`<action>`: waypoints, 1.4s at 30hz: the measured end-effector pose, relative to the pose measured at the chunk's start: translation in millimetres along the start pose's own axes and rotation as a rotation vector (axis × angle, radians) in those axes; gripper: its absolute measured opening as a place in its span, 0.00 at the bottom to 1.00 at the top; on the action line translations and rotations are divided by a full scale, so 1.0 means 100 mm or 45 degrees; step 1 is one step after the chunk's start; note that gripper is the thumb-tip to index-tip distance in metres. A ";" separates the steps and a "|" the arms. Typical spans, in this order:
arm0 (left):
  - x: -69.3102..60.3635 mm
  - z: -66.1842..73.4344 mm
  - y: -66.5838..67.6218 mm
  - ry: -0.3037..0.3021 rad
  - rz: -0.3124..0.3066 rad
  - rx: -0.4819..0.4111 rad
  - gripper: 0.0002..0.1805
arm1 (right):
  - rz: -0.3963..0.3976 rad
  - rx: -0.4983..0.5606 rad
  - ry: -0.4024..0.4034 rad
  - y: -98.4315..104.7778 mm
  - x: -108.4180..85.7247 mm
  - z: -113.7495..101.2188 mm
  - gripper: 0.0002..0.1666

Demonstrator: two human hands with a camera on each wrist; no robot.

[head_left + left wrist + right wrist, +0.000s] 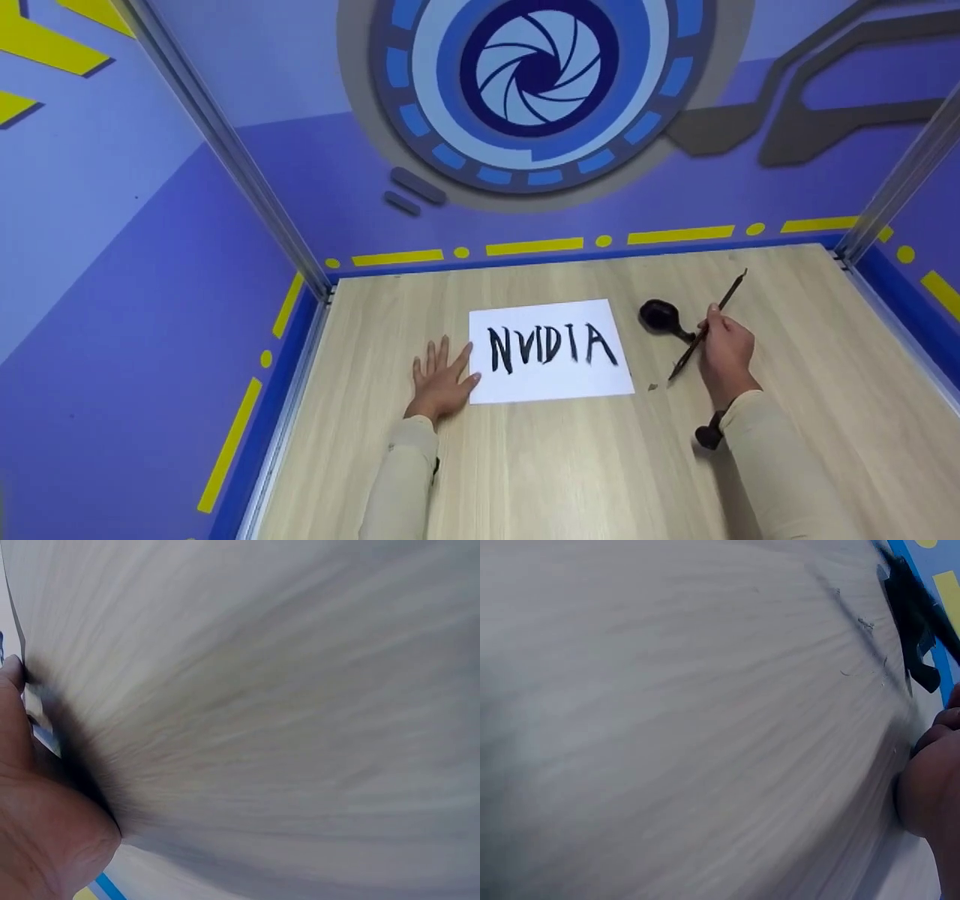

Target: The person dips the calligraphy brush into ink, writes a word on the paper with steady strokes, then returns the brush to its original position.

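Note:
A white sheet of paper (551,386) lies on the wooden table, with "NVIDIA" written across it in black brush strokes. My left hand (441,386) rests flat at the sheet's left edge, fingers spread, the thumb and index fingertip touching the paper. To the right of the sheet, my right hand (726,349) grips a dark writing brush (731,291) at mid-shaft. The brush slants, its dark tip pointing down and left towards the table. Just left of that hand sits a black ink dish (660,316) with a short handle, its handle end near the brush shaft.
Small dark specks (652,387) mark the table (555,472) right of the paper. Printed blue-purple wall panels (300,180) enclose the table at the back and sides, joined by metal corner posts (232,142). A dark wrist device (709,435) sits on the right wrist.

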State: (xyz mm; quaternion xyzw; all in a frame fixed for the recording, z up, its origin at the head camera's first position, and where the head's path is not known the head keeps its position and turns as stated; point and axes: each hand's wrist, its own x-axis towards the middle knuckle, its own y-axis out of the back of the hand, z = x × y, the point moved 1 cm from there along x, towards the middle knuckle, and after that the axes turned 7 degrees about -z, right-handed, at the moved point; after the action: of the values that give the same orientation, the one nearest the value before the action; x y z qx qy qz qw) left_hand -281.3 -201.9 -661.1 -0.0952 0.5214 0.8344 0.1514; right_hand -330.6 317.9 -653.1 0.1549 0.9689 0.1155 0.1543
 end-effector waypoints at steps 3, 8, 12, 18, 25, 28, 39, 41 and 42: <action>0.00 -0.01 0.00 0.004 0.004 -0.010 0.37 | -0.031 -0.044 0.004 -0.01 0.05 -0.02 0.40; 0.01 -0.01 0.00 -0.002 0.012 -0.026 0.37 | -0.077 -0.025 -0.016 -0.02 0.11 -0.06 0.37; 0.02 0.00 0.00 0.002 0.005 -0.011 0.37 | -0.092 -0.061 -0.039 -0.03 0.18 -0.09 0.37; 0.01 -0.02 0.00 -0.003 -0.003 -0.013 0.37 | -0.115 -0.188 -0.007 -0.04 0.29 -0.10 0.38; -0.01 0.00 0.00 -0.004 0.004 -0.024 0.36 | -0.161 -0.308 -0.034 -0.01 0.36 -0.13 0.39; -0.01 0.00 0.00 -0.009 0.005 -0.027 0.36 | -0.179 -0.344 -0.065 0.00 0.38 -0.15 0.39; -0.02 0.00 0.01 -0.010 0.007 -0.022 0.37 | -0.209 -0.370 -0.123 0.01 0.41 -0.19 0.39; -0.01 0.00 0.02 -0.011 0.007 -0.024 0.37 | -0.208 -0.402 -0.113 0.01 0.42 -0.18 0.39; -0.02 0.01 0.02 -0.010 0.006 -0.024 0.36 | -0.211 -0.414 -0.107 0.01 0.42 -0.18 0.39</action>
State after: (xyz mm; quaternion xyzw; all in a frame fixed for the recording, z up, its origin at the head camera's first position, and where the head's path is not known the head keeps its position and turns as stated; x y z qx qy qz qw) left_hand -280.6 -202.5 -658.5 -0.0921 0.5129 0.8401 0.1507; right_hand -374.9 329.5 -647.5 0.0522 0.9396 0.2509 0.2267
